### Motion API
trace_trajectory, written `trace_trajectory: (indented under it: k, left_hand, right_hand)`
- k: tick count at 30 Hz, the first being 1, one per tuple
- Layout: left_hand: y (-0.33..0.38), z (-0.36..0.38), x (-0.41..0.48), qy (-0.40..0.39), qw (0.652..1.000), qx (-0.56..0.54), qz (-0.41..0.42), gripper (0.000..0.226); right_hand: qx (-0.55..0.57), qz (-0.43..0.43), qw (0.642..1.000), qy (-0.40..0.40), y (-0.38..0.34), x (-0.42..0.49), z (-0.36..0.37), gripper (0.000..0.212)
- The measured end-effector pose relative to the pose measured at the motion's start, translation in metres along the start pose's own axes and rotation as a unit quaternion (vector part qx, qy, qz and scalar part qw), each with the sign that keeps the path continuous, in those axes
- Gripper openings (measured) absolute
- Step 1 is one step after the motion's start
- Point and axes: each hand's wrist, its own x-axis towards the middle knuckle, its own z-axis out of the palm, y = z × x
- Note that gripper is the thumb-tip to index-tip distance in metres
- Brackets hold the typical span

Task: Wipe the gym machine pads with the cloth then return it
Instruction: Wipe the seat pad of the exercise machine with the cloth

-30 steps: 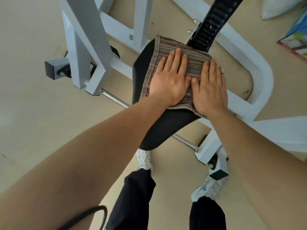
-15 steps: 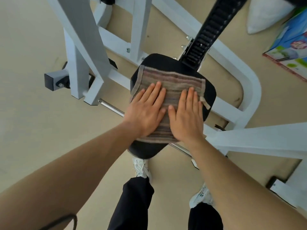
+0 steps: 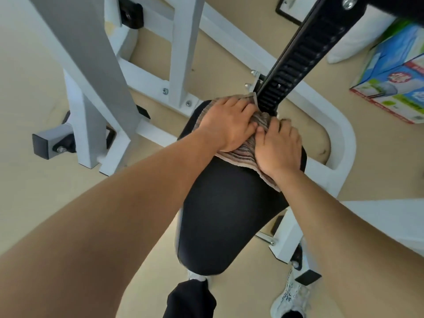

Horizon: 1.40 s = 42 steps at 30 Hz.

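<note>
1. Trouser leg [image 3: 189,299], black, bottom centre of the frame. A white sneaker [image 3: 289,297] stands to its right on the floor [image 3: 34,92], which is beige.

2. Two bare forearms, running from the lower corners up toward the middle of the frame.

3. Seat pad [image 3: 229,214], black, padded, wide at its far end and narrowing toward the bottom of the frame. Its near part lies bare.

4. Cloth [image 3: 241,154], striped brown and grey, bunched into folds on the far end of the seat pad. It lies under both hands. One edge hangs off the pad's right side, below the right wrist, and a corner shows beyond the left fingertips.

5. Left hand [image 3: 229,125], centre of the frame, palm down on the cloth. Its fingers lie close together and slightly bent, pointing right, pressing the cloth onto the pad. Whether they pinch a fold cannot be told.

6. Right hand [image 3: 280,149], just right of the left hand and touching it at the thumb. It is palm down, fingers together, pressing on the same cloth. The bunched folds rise between the two hands.

7. Adjustment rail [image 3: 298,58], black, notched, slanting from the fingertips to the upper right of the frame. The cloth's far edge meets its lower end.

8. Machine frame [image 3: 344,143], white tubing, curving round the right of the pad. A grey upright [image 3: 91,53] stands at upper left.

9. Cardboard box [image 3: 394,83], printed blue and green, on the floor at the right edge.
</note>
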Motion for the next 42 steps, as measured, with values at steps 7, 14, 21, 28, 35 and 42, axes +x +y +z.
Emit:
trace_trajectory:
  k: [7,14,21,28,35,42]
  left_hand:
    - [-0.049,0.002,-0.039,0.044,0.950,-0.238,-0.199,0.043]
    - [-0.004,-0.004,-0.029,-0.006,0.962,-0.031,-0.270,0.053]
    - [0.064,0.012,-0.006,-0.035,0.991,0.077,-0.105,0.063]
    - [0.105,0.018,-0.015,-0.073,0.990,0.056,0.102,0.062]
    - [0.017,0.010,-0.028,0.027,0.998,-0.010,-0.059,0.061]
    - [-0.059,-0.015,-0.007,-0.054,0.895,-0.377,-0.233,0.030]
  right_hand:
    - [0.001,-0.168,0.986,0.000,-0.074,0.028,0.001,0.052]
    - [-0.025,-0.182,0.983,0.000,-0.015,0.014,-0.008,0.064]
    - [0.006,-0.055,0.998,-0.017,0.064,-0.023,-0.011,0.058]
    - [0.173,0.040,0.982,-0.063,0.098,-0.079,0.007,0.062]
    - [0.003,-0.112,0.992,-0.050,0.006,-0.035,-0.007,0.066]
    - [-0.008,-0.219,0.974,-0.051,-0.072,0.039,-0.004,0.052]
